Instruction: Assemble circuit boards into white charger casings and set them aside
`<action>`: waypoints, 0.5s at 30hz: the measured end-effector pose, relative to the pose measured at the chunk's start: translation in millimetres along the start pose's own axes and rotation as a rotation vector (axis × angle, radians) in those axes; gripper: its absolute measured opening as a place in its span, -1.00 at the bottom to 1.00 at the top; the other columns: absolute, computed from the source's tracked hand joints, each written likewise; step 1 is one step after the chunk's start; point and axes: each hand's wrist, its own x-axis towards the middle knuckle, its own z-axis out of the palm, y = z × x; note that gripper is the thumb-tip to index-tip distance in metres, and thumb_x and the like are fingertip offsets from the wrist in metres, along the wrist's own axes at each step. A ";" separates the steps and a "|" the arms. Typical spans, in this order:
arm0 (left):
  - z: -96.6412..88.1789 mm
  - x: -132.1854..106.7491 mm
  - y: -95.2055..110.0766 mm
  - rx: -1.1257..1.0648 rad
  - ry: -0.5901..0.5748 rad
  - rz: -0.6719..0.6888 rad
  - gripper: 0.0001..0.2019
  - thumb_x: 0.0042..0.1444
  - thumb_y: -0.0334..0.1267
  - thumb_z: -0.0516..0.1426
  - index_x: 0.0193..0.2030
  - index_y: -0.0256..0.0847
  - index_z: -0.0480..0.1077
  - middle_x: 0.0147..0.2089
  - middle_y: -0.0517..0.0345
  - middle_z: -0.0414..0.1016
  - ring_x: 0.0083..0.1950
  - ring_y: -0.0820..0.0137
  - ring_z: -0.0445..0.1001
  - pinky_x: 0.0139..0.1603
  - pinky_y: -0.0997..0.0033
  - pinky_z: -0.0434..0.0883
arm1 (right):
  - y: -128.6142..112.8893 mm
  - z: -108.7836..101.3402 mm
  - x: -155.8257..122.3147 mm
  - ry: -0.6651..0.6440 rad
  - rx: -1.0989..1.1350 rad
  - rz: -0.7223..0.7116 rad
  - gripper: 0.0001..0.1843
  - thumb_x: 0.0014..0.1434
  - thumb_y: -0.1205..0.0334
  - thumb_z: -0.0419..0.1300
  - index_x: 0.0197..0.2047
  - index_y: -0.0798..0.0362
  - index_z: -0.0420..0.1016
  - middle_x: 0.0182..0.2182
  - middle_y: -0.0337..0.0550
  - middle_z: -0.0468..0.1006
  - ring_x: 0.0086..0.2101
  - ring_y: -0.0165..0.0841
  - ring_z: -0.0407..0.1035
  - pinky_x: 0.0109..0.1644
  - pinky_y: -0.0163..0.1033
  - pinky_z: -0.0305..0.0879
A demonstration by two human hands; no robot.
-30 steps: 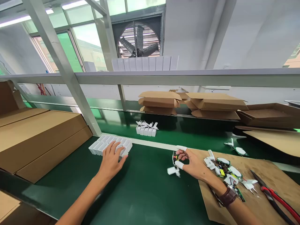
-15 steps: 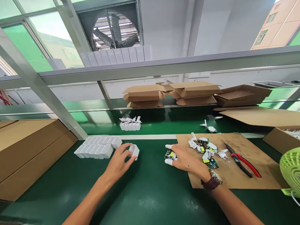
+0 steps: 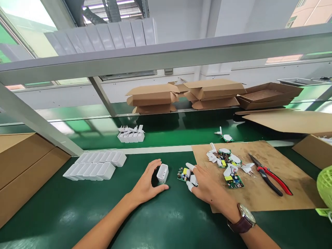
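My left hand grips a white plastic charger shell, open end up, just above the green table. My right hand, with white finger cots on two fingertips, holds a small green circuit board with a white plug part right beside the shell. The two hands sit close together at the table's middle. A block of several white shells lies to the left of my left hand.
A cardboard sheet on the right carries a pile of circuit boards and plug parts and red-handled pliers. More white parts stand further back. Brown boxes sit left, folded cartons behind, a green fan far right.
My left hand took one white shell from the block and carried it right to the middle. My right hand brought the circuit board toward it. The view tipped down.
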 end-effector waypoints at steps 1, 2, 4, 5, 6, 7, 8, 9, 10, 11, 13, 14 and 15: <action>-1.0 -1.8 -0.5 -0.025 -0.025 -0.021 -0.16 0.05 -0.11 0.39 0.42 -0.04 0.13 0.43 -0.17 0.27 0.36 0.04 0.40 0.34 -0.04 0.41 | -2.8 -1.0 -1.4 0.018 0.044 -0.029 -0.60 0.08 0.44 0.16 0.01 0.02 0.45 -0.17 -0.02 0.53 -0.16 -0.10 0.43 -0.07 0.00 0.45; -1.9 -3.3 -0.7 -0.045 -0.052 -0.035 -0.11 0.05 -0.11 0.39 0.46 -0.03 0.07 0.43 -0.17 0.27 0.38 0.04 0.39 0.37 -0.05 0.39 | -5.3 -1.8 -2.5 0.024 0.084 -0.057 -0.54 0.11 0.42 0.16 0.10 0.02 0.42 -0.13 -0.01 0.53 -0.13 -0.10 0.43 -0.07 0.00 0.47; -3.2 -5.6 -0.5 -0.079 -0.101 -0.046 -0.06 0.09 -0.11 0.37 0.52 0.00 -0.03 0.46 -0.14 0.25 0.42 0.05 0.34 0.40 -0.05 0.35 | -9.1 -2.3 -3.8 0.019 0.129 -0.097 -0.43 0.13 0.40 0.17 0.23 0.02 0.34 -0.11 0.00 0.53 -0.13 -0.11 0.45 -0.07 0.01 0.50; -3.4 -6.4 -0.2 -0.097 -0.118 -0.042 -0.06 0.12 -0.11 0.35 0.53 0.01 -0.07 0.47 -0.13 0.26 0.44 0.07 0.32 0.41 -0.05 0.34 | -10.3 -2.0 -4.1 0.018 0.137 -0.110 -0.39 0.13 0.40 0.17 0.27 0.03 0.31 -0.10 0.00 0.53 -0.13 -0.10 0.46 -0.07 0.02 0.51; -3.3 -7.1 0.0 -0.115 -0.127 -0.040 -0.07 0.14 -0.12 0.33 0.54 0.02 -0.10 0.45 -0.11 0.29 0.44 0.09 0.32 0.41 -0.04 0.34 | -11.2 -1.5 -4.2 0.028 0.144 -0.119 -0.34 0.12 0.41 0.17 0.30 0.03 0.28 -0.09 0.00 0.54 -0.12 -0.10 0.47 -0.06 0.03 0.52; -2.8 -7.7 0.1 -0.133 -0.127 -0.044 -0.08 0.16 -0.14 0.32 0.53 0.03 -0.10 0.41 -0.08 0.35 0.42 0.12 0.36 0.40 -0.03 0.36 | -12.0 -1.2 -4.2 0.052 0.155 -0.126 -0.31 0.12 0.42 0.16 0.33 0.01 0.24 -0.08 0.00 0.54 -0.10 -0.10 0.47 -0.04 0.04 0.52; -1.8 -8.3 0.1 -0.149 -0.117 -0.052 -0.10 0.17 -0.15 0.31 0.53 0.03 -0.09 0.36 -0.06 0.42 0.38 0.14 0.41 0.39 -0.01 0.38 | -12.9 -1.1 -4.1 0.091 0.171 -0.130 -0.29 0.13 0.43 0.16 0.35 -0.01 0.21 -0.05 0.00 0.54 -0.07 -0.10 0.48 -0.02 0.04 0.53; -0.4 -8.8 0.0 -0.160 -0.100 -0.058 -0.12 0.17 -0.17 0.31 0.52 0.03 -0.07 0.32 -0.03 0.46 0.34 0.17 0.45 0.38 0.01 0.39 | -14.3 -1.6 -4.0 0.141 0.188 -0.129 -0.28 0.16 0.44 0.15 0.37 -0.05 0.18 -0.01 0.00 0.53 -0.03 -0.10 0.48 0.01 0.05 0.53; 1.3 -9.4 -0.2 -0.162 -0.077 -0.062 -0.13 0.16 -0.18 0.31 0.51 0.03 -0.05 0.29 -0.01 0.49 0.31 0.18 0.48 0.37 0.02 0.40 | -16.1 -2.7 -4.0 0.194 0.203 -0.124 -0.28 0.19 0.43 0.15 0.39 -0.08 0.16 0.03 0.00 0.52 0.01 -0.10 0.48 0.04 0.06 0.53; 3.3 -10.1 -0.2 -0.155 -0.050 -0.058 -0.14 0.16 -0.19 0.31 0.50 0.03 -0.03 0.28 -0.01 0.49 0.30 0.19 0.50 0.36 0.03 0.41 | -18.5 -4.3 -4.1 0.243 0.216 -0.120 -0.29 0.22 0.42 0.16 0.40 -0.11 0.14 0.06 0.00 0.52 0.04 -0.09 0.47 0.06 0.07 0.52; 7.5 -11.1 0.2 -0.120 0.007 -0.010 -0.16 0.16 -0.19 0.31 0.50 0.01 -0.02 0.28 -0.02 0.48 0.29 0.18 0.50 0.36 0.03 0.41 | -24.6 -8.2 -4.9 0.301 0.239 -0.136 -0.27 0.25 0.40 0.18 0.42 -0.14 0.11 0.10 0.01 0.51 0.10 -0.07 0.45 0.11 0.10 0.51; 9.6 -11.5 0.9 -0.099 0.037 0.030 -0.17 0.18 -0.19 0.30 0.49 0.01 -0.03 0.28 -0.03 0.48 0.29 0.18 0.50 0.36 0.02 0.42 | -27.9 -10.0 -5.6 0.309 0.249 -0.155 -0.25 0.25 0.40 0.20 0.44 -0.16 0.09 0.11 0.02 0.50 0.11 -0.06 0.44 0.13 0.11 0.51; 11.5 -11.7 1.8 -0.079 0.067 0.080 -0.18 0.19 -0.18 0.29 0.49 0.00 -0.02 0.27 -0.05 0.49 0.27 0.17 0.51 0.34 0.02 0.43 | -31.1 -11.3 -6.4 0.306 0.256 -0.180 -0.22 0.25 0.41 0.21 0.45 -0.17 0.07 0.11 0.02 0.51 0.12 -0.06 0.44 0.14 0.13 0.50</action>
